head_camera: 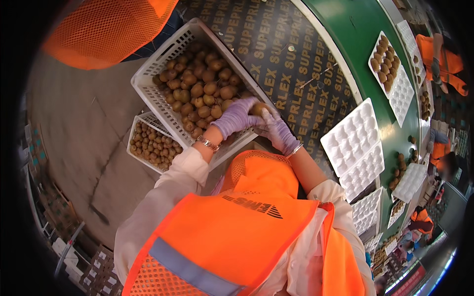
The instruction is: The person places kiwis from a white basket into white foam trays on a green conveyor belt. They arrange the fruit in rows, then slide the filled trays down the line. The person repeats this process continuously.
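Observation:
Both of my hands wear thin purple gloves and meet at the near right corner of a white plastic crate point(148, 87) heaped with brown kiwifruit point(198, 90). Between them is one kiwifruit point(258, 108), with my left hand point(237, 116) around its left side and my right hand point(278, 131) on its right side, fingertips touching it. Part of that fruit is hidden by the fingers. To the right, a white molded fruit tray point(351, 137) with cups that hold no fruit lies at the edge of a green conveyor belt point(342, 22).
A smaller white crate of kiwifruit point(155, 146) stands lower left. On the belt are a tray filled with kiwifruit point(385, 63) and loose kiwifruit point(398, 172). A person in an orange mesh vest point(111, 33) stands close at upper left; others work across the belt. A dark printed board point(281, 55) lies beyond the crate.

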A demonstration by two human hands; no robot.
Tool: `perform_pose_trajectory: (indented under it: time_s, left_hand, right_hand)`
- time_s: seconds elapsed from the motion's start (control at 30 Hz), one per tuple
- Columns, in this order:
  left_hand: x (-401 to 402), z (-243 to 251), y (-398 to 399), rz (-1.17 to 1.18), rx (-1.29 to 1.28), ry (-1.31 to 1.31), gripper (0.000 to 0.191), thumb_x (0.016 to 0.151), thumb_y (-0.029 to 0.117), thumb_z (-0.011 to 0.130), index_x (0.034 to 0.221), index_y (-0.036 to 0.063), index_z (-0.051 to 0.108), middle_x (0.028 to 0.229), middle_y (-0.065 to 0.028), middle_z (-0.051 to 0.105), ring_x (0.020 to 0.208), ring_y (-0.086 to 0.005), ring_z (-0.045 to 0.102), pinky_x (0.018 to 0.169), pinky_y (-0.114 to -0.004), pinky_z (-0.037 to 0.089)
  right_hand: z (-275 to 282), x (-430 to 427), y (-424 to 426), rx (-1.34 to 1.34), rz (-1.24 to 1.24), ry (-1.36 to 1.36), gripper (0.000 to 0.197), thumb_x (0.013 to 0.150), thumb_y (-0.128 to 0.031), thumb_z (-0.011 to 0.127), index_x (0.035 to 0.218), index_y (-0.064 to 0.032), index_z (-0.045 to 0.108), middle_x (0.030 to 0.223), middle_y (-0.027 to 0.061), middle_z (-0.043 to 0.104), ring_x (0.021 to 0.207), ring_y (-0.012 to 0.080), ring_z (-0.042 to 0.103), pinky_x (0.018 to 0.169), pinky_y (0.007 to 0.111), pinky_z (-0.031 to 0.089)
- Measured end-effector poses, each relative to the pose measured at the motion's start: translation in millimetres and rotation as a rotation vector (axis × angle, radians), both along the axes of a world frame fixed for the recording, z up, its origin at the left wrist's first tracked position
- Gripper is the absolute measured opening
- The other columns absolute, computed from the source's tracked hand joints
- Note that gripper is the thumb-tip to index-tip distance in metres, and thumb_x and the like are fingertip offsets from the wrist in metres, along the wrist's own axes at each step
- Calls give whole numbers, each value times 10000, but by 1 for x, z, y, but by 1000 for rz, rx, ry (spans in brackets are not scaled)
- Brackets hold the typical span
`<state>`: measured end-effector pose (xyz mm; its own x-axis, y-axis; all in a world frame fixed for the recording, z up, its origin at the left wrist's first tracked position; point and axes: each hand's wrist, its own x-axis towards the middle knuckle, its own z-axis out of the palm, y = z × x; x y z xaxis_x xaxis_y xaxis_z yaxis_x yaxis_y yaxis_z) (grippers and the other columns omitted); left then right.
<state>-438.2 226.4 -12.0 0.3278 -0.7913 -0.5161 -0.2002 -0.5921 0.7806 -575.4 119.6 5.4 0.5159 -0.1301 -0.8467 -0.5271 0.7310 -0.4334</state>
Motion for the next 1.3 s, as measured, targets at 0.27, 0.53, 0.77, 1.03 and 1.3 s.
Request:
perform_pose_trajectory:
  time_s: [0.27, 0.53, 0.77, 1.03, 1.3]
  left_hand:
    - [117, -126, -3, 123, 365, -795, 573, 826, 370, 630, 1331, 152, 469, 1335, -179, 487, 1165, -380, 518, 954, -464, 445]
    - [147, -147, 18, 268, 140, -639, 529, 816, 208, 675, 1301, 88, 501, 1286, -155, 548, 1137, -297, 565, 933, -377, 474]
    - [34, -18, -26, 651, -329, 14, 536, 878, 275, 688, 1273, -31, 494, 1219, -117, 562, 1007, -193, 578, 894, -287, 491]
    - [-101, 2, -119, 87, -325, 411, 480, 874, 236, 682, 1265, 13, 512, 1145, -80, 572, 1014, -165, 553, 887, -282, 473]
    - [-185, -10, -189, -60, -271, 133, 458, 852, 156, 679, 1240, 3, 490, 1092, -127, 597, 979, -190, 580, 859, -311, 492]
  right_hand:
    - [20, -25, -33, -15, 81, -42, 452, 932, -227, 599, 1333, -86, 447, 1147, 67, 529, 934, 172, 607, 807, 288, 529]
    - [70, -143, -102, -429, -93, -31, 612, 865, -136, 664, 1410, -72, 393, 1248, 117, 505, 1074, 196, 572, 910, 295, 499]
    - [17, -241, -110, -1177, 196, 296, 662, 745, -83, 722, 1356, -101, 469, 1231, 143, 533, 1163, 299, 503, 1004, 353, 416]
    - [-3, -222, -108, -1440, 580, 127, 715, 704, -33, 676, 1366, -109, 416, 1305, 153, 505, 1271, 340, 414, 1068, 386, 368]
    - [-27, -263, -103, -1324, 145, 10, 763, 723, -145, 727, 1401, -114, 378, 1396, 186, 405, 1266, 380, 413, 1064, 405, 374]
